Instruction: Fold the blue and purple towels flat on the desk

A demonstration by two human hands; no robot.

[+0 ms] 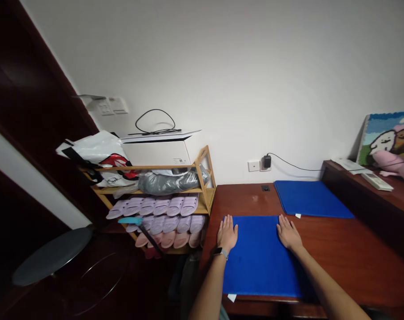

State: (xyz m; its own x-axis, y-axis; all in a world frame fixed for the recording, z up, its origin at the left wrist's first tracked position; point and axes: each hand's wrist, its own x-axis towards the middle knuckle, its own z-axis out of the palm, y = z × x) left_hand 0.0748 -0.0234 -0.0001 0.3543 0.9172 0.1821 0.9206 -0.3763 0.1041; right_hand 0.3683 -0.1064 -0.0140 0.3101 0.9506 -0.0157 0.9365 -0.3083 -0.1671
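A blue folded cloth (262, 262) lies flat on the brown wooden desk (342, 258), close to its front edge. My left hand (227, 234) rests flat on the cloth's far left corner, with a watch on the wrist. On the far right corner lies my right hand (289, 233), fingers stretched out. Neither hand grips anything. A white tag (232, 297) sticks out at the cloth's near left corner. Farther back on the desk is a second blue cloth (311, 198), also flat, with a small white tag at its near edge.
Left of the desk stands a wooden rack (206, 195) with several purple and pink slippers, bags and a white box (158, 152). A dark round stool (53, 255) is at lower left. A raised ledge on the right holds a remote control (377, 181) and a pink plush toy (397, 163).
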